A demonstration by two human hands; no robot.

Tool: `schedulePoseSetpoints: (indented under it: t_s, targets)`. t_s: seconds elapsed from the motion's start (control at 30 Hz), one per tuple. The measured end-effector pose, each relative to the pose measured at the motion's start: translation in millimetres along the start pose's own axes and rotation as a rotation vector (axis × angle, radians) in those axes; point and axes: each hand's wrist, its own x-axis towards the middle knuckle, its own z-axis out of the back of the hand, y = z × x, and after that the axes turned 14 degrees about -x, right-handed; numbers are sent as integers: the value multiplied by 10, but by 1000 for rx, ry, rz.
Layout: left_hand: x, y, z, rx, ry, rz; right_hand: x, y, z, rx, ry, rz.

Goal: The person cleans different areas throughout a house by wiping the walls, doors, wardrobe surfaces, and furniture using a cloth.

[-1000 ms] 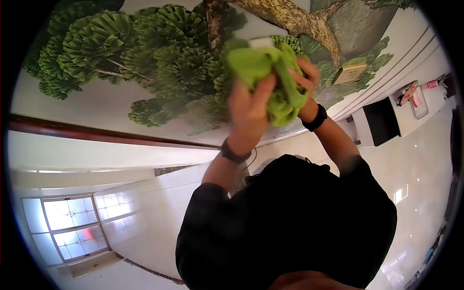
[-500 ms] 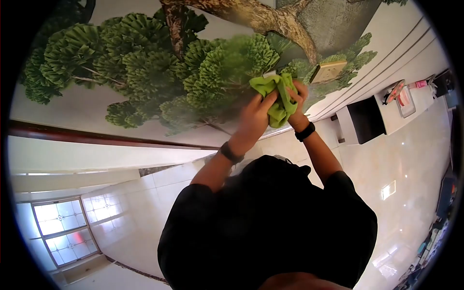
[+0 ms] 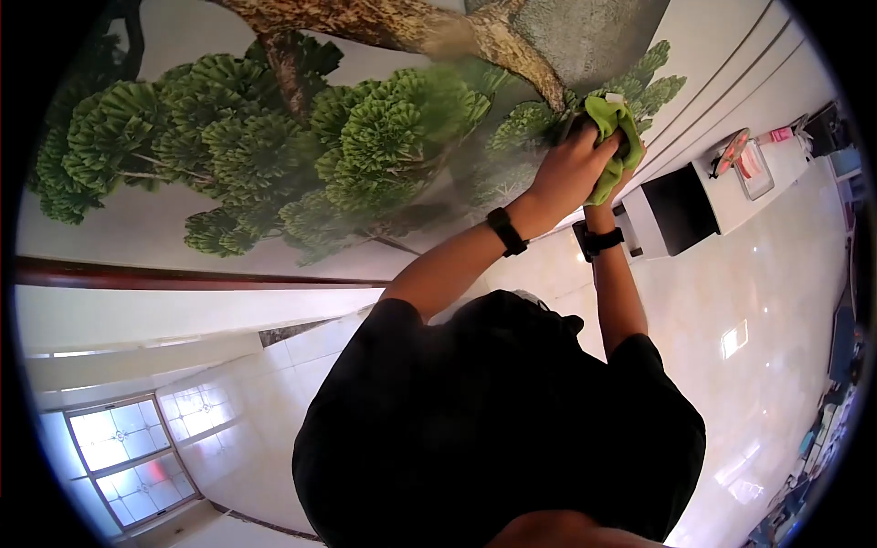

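Note:
A bright green cloth (image 3: 614,151) is bunched up between my two hands, against the wall with the printed tree mural (image 3: 384,128). My left hand (image 3: 571,173) grips the cloth from the left, its fingers curled into the folds. On the far side, my right hand (image 3: 627,181) holds the same cloth, mostly covered by it. Each wrist wears a black band. The wall socket plate lies behind my hands and is nearly all covered.
To the right stands a white cabinet (image 3: 731,205) with a dark front panel, bearing a tray (image 3: 756,173) and small items. A dark red trim strip (image 3: 201,277) runs along the wall at left. Glossy tiles (image 3: 694,338) cover the floor; a window (image 3: 128,457) shows at lower left.
Both hands and the green cloth have moved right and slightly up along the wall, onto the socket plate, which was in plain sight before. The view has shifted a little.

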Motion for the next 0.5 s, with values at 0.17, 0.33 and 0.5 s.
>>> schedulePoseSetpoints:
  t_s: [0.17, 0.33, 0.5]
  targets:
    - [-165, 157, -218, -8, -16, 3, -236, -275, 131, 113, 52, -251]
    - [-631, 352, -79, 50, 82, 162, -583, -56, 70, -489, 182, 99]
    - [-1159, 474, 259, 91, -21, 179, -965, 153, -120, -350, 336, 109]
